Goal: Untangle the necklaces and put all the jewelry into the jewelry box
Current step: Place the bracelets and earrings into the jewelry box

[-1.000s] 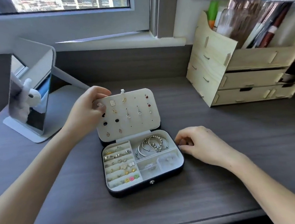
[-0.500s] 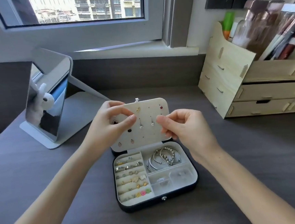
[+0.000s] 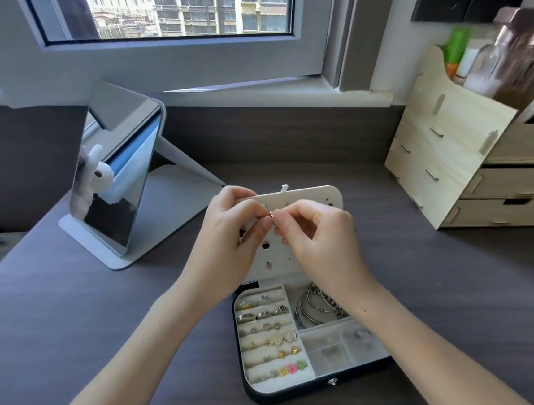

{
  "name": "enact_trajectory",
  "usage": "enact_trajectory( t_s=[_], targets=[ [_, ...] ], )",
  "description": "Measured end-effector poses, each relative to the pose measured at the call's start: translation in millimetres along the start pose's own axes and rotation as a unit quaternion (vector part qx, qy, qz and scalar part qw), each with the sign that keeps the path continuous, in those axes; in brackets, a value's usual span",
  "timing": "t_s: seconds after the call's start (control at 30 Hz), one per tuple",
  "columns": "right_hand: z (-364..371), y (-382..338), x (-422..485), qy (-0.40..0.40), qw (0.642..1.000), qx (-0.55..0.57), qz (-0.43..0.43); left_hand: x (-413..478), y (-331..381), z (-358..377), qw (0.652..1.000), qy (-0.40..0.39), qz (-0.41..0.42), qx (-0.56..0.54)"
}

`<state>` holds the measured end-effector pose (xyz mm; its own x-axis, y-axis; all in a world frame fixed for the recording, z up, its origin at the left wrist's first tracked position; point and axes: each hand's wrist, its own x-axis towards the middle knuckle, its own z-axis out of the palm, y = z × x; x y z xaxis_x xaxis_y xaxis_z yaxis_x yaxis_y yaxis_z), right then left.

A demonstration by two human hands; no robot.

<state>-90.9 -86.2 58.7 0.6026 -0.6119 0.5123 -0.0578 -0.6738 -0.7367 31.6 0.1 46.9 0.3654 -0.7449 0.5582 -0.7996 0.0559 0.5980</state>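
Observation:
The dark jewelry box (image 3: 311, 390) lies open on the desk, its pale earring panel (image 3: 315, 198) standing up at the back. Rings and small earrings fill the left rows (image 3: 267, 334); silver bracelets (image 3: 313, 305) lie in the upper right compartment. My left hand (image 3: 230, 241) and my right hand (image 3: 320, 239) meet in front of the panel. Between their fingertips they pinch a tiny gold earring (image 3: 271, 214). The hands hide much of the panel. No necklace is in view.
A tilted mirror on a white stand (image 3: 120, 195) is at the left. A wooden drawer organizer (image 3: 469, 171) with bottles stands at the right. A window sill runs behind the grey desk (image 3: 93, 330).
My right hand rose from the desk beside the box to the panel. Both hands came together at the panel's middle and now pinch a small earring. The camera tilted up.

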Motion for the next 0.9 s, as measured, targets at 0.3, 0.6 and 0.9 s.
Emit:
enact_trajectory(
  t_s=[0.3,0.6,0.9],
  targets=[
    [-25,-3,3,-0.143,0.985,0.098,-0.021,2,8,-18,0.973,-0.073,-0.096,-0.198],
    [-26,-7,5,-0.214,0.969,0.097,-0.071,5,12,-36,0.933,-0.180,-0.132,-0.282],
    [-32,0,4,-0.229,0.956,0.180,-0.039,6,8,-37,0.913,-0.158,-0.181,-0.330]
  ],
)
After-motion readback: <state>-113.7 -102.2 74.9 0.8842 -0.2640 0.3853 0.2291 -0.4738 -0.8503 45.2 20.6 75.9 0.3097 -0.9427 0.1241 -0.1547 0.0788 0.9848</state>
